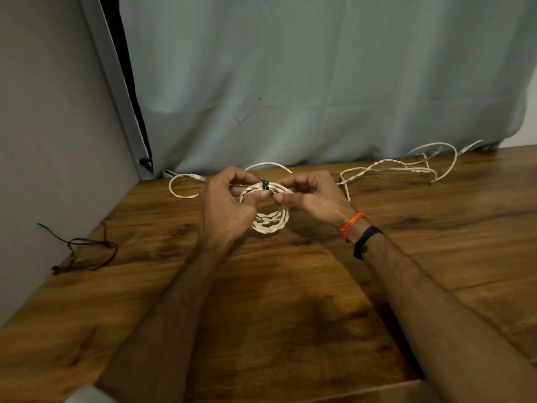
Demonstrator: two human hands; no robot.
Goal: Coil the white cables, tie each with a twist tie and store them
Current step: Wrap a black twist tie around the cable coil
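Note:
A coiled white cable hangs upright between my hands, just above the wooden table. A black twist tie wraps the coil's top. My left hand pinches the coil and the tie from the left. My right hand pinches the coil from the right, fingers curled beside the tie. A loose end of white cable loops out behind my left hand. A second white cable lies uncoiled and tangled at the table's far right.
Several dark twist ties lie loose near the table's left edge by the grey wall. A pale curtain hangs behind the table. The table's front edge shows at the bottom right.

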